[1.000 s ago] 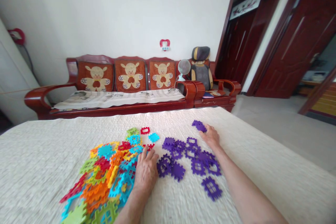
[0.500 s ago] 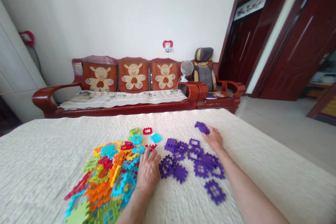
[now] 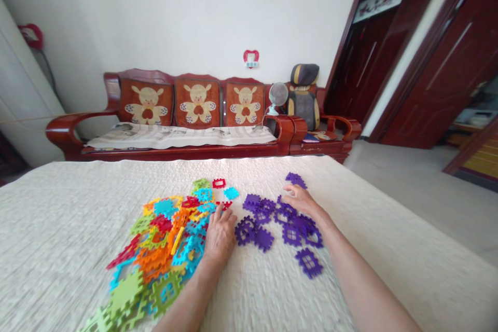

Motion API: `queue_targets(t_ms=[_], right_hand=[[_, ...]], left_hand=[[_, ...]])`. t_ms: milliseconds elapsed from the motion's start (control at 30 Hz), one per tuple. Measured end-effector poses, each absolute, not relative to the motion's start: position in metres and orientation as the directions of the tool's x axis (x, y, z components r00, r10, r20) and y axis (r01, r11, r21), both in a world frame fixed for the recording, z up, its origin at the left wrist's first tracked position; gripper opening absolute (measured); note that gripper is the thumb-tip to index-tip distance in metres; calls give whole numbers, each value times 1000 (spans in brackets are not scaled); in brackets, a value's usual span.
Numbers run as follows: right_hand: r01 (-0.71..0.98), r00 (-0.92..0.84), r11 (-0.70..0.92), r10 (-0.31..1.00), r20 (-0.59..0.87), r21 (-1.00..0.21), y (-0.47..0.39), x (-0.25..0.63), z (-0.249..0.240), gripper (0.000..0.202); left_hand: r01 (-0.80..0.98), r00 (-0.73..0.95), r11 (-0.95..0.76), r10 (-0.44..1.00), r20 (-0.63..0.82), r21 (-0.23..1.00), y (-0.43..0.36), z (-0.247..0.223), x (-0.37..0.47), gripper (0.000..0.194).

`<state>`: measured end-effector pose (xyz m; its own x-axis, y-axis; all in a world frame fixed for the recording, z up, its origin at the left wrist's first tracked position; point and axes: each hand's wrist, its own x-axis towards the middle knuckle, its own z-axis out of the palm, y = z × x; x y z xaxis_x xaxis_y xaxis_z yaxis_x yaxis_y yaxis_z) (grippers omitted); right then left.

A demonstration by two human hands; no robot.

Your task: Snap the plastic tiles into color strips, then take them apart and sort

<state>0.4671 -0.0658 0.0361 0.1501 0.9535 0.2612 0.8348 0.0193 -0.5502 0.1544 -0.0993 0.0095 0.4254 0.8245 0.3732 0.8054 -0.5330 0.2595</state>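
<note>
My left hand (image 3: 221, 231) lies with fingers stretched out at the right edge of a mixed pile of notched plastic building tiles (image 3: 153, 259), in green, orange, blue, red and yellow. My right hand (image 3: 302, 199) is over the far side of a group of purple tiles (image 3: 291, 233), fingers apart, and I see nothing held in it. Just beyond its fingers are overlapping purple tiles (image 3: 296, 180). Nearer to me, a purple window tile (image 3: 309, 262) lies by itself. Some purple tiles are partly hidden beneath my right hand.
A cream quilted cover (image 3: 70, 228) spreads under all the tiles. A red frame tile (image 3: 218, 183) and a blue tile (image 3: 231, 193) lie at the pile's far side. Behind stand a wooden sofa (image 3: 286, 135) with bear cushions and a small fan (image 3: 278, 94).
My right hand has drawn back and left from the far purple tiles, which stay on the cover. My left hand keeps its place by the pile. The view has shifted slightly.
</note>
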Motion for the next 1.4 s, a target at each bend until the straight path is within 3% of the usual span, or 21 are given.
queue_targets(t_ms=[167, 367, 600, 867, 1033, 1233, 1400], right_hand=[[820, -35, 66, 997, 64, -569, -83, 470, 37, 40], [812, -43, 97, 993, 106, -576, -84, 468, 38, 28], [831, 273, -111, 935, 227, -544, -76, 479, 31, 38], [847, 419, -260, 864, 281, -463, -78, 498, 23, 36], [794, 559, -439, 799, 222, -421, -81, 493, 24, 64], [789, 582, -526, 805, 112, -318, -83, 481, 31, 68], [797, 553, -459, 816, 169, -394, -79, 487, 27, 59]], left_hand=[[805, 414, -527, 828, 378, 273, -99, 7, 154, 35], [806, 415, -527, 828, 377, 270, -98, 8, 154, 34], [812, 415, -528, 823, 388, 251, -98, 8, 155, 37], [812, 417, -529, 822, 389, 247, -100, 10, 155, 36], [805, 410, -536, 813, 414, 254, -98, 8, 155, 36], [805, 421, -545, 804, 421, 234, -97, 7, 154, 36], [806, 428, -553, 792, 434, 213, -96, 2, 153, 37]])
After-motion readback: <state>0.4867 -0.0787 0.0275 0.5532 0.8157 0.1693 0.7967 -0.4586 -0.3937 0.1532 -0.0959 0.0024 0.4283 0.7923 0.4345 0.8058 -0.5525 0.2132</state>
